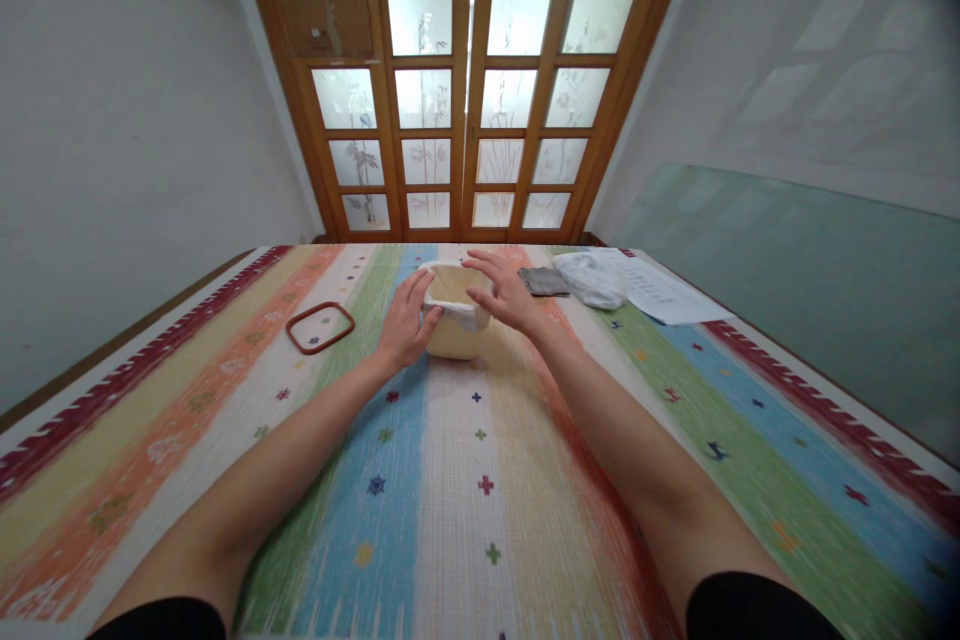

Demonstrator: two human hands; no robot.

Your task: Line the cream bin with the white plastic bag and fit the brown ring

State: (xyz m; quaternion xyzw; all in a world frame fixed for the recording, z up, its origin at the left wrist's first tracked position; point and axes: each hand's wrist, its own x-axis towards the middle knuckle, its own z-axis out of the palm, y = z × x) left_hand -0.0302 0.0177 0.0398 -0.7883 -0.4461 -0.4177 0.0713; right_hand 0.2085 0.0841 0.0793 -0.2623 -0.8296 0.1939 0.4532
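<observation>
A small cream bin [454, 340] stands upright in front of me on the striped tablecloth. A thin white plastic bag [466, 316] is folded over its rim and hangs a little down the front. My left hand [409, 320] holds the bag at the left side of the rim, its thumb at the front and fingers along the edge. On the right, my right hand [506, 292] reaches over the rim with fingers and thumb apart. Part of the bin's right side is hidden behind that hand. A brown rounded-square ring [321, 348] lies flat to the left.
At the back right are a folded grey cloth [545, 282], a crumpled white plastic bag [592, 280] and a printed paper sheet [667, 292]. The striped tablecloth [457, 480] covers the table. Wooden doors with glass panes [465, 90] stand beyond it, between walls.
</observation>
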